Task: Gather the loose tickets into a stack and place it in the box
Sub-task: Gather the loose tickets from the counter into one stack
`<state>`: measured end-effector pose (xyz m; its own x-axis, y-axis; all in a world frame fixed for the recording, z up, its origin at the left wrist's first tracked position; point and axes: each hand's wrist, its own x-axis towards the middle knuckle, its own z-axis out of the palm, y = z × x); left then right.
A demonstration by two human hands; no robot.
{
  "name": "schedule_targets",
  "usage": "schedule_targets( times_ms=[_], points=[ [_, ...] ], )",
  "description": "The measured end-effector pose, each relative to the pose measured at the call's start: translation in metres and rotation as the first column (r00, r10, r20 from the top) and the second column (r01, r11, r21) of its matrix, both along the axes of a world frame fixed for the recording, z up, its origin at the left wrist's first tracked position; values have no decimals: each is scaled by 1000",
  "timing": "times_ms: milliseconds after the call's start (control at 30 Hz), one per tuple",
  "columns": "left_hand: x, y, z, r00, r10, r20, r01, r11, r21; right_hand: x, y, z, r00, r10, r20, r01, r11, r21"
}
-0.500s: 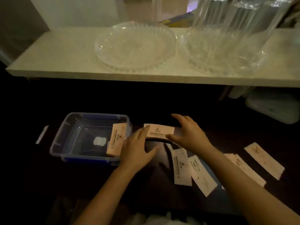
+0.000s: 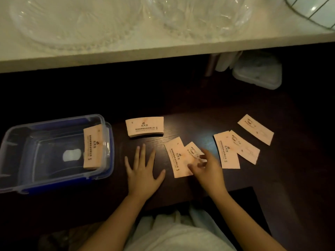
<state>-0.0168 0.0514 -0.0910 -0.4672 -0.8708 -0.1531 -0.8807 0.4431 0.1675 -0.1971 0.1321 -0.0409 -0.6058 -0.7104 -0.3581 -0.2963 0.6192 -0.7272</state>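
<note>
Nearest, the left hand lies flat on the dark table, fingers spread, holding nothing. Just beside it the right hand has its fingertips curled down on 2 overlapping loose tickets; whether it pinches them I cannot tell. The longer of that pair runs near-to-far, tilted slightly left. Right of the hand, 2 more tickets overlap, 1 lengthwise near-to-far, the other slanting toward the lower right. Further right, a single ticket lies apart on the same slant. Beyond the left hand a gathered stack sits with its long axis left-to-right; its printed line and small logo are too blurred to read. At left, the clear box with blue rim holds 1 ticket bundle leaning on its right wall, long axis near-to-far. Farthest, clear glass dishes rest on a pale shelf.
</note>
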Motion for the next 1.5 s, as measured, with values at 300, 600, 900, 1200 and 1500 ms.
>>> schedule_targets(
  times_ms=[300, 600, 900, 1200, 1500],
  points=[
    [-2, -1, -3, 1000, 2, 27, -2, 1000, -16, 33, -2, -14, 827, 223, -516, -111, 965, 239],
    [-2, -3, -6, 998, 7, 61, -8, 1000, 7, 41, -5, -23, 824, 198, -532, -124, 977, 172],
    [0, -11, 7, 943, 139, -302, -68, 970, 235, 33, 3, -10, 998, 22, -65, -29, 993, -118],
    [-21, -22, 40, 584, 590, -557, -1, 687, 726, 9, 10, 1, 991, 120, 54, -107, 973, -207],
    [4, -32, 45, 246, 811, -531, -45, 556, 830, -26, 43, -11, 734, 430, -526, -319, 902, 293]
  ],
)
